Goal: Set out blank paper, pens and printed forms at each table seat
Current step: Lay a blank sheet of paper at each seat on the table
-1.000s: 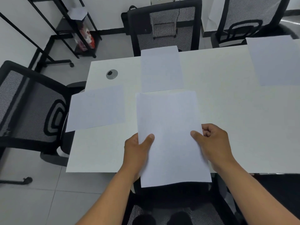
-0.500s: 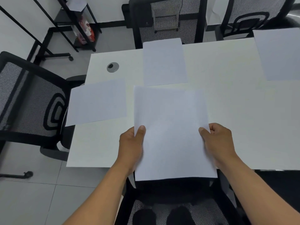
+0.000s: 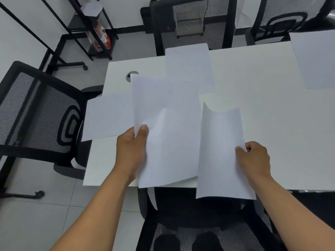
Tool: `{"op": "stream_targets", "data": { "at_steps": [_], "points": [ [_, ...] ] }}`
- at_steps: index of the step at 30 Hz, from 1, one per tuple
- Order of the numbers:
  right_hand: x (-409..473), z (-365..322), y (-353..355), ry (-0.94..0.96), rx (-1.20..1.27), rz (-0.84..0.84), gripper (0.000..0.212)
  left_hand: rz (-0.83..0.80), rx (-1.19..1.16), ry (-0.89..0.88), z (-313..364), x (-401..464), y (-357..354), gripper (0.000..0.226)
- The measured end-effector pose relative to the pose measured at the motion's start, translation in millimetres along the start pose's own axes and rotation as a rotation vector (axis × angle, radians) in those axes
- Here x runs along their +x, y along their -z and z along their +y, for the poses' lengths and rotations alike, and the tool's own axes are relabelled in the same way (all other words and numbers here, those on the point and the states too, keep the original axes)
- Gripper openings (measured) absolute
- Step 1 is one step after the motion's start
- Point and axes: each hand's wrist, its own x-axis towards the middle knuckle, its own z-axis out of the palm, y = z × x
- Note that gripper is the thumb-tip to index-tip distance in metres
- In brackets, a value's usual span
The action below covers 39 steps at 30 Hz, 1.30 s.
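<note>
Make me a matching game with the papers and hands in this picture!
Things:
1. left hand
2. right hand
3. sheet by the left chair
4. sheet at the far right

Places or states:
A. lies flat, cut off by the picture's edge
B. pinches the curled sheet
C. grips the bigger raised sheet
D. lies overhanging the table's end

Pairs: 1-C, 2-B, 3-D, 4-A

No legible text, label, brand, number or sign appears on any sheet, chair or other surface.
</note>
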Motion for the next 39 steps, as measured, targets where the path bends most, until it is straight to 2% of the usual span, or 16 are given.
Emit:
{"op": "stream_targets", "data": {
  "at_steps": [4,11,18,25,30,35,39],
  "points": [
    [-1.1,-6.1,-6.7,0.024,-0.002,-0.005,0.036,0.009,0.029,-0.043,5.8,8.0,8.6,0.046],
    [3.0,-13.1,-15.0,0.005,0.001,-0.016,0.037,0.022,-0.031,-0.053,17.2,5.3,7.9,0.028],
    [2.2,-14.7,-22.2,0.027,-0.059,-0.027,0.045,0.002,-0.107,-0.047,30.7,0.5,9.7,0.025],
    [4.0,-14.8,-24.3,0.034,-0.079,-0.026,0.044,-0.022,-0.14,-0.067,44.2,-1.1,7.8,0.026],
    [7.0,-11.9,-25.3,0.049,-0.104,-0.02,0.044,-0.048,-0.108,-0.052,45.3,-6.7,-0.5,0.043],
    [7.7,-11.4,-27.3,0.043,-0.107,-0.007,0.041,-0.077,-0.057,-0.02,40.3,-14.1,-14.3,0.031],
    [6.9,-10.4,-29.0,0.041,-0.124,-0.016,0.034,-0.09,-0.065,-0.012,39.3,-18.3,-20.8,0.041]
  ]
}}
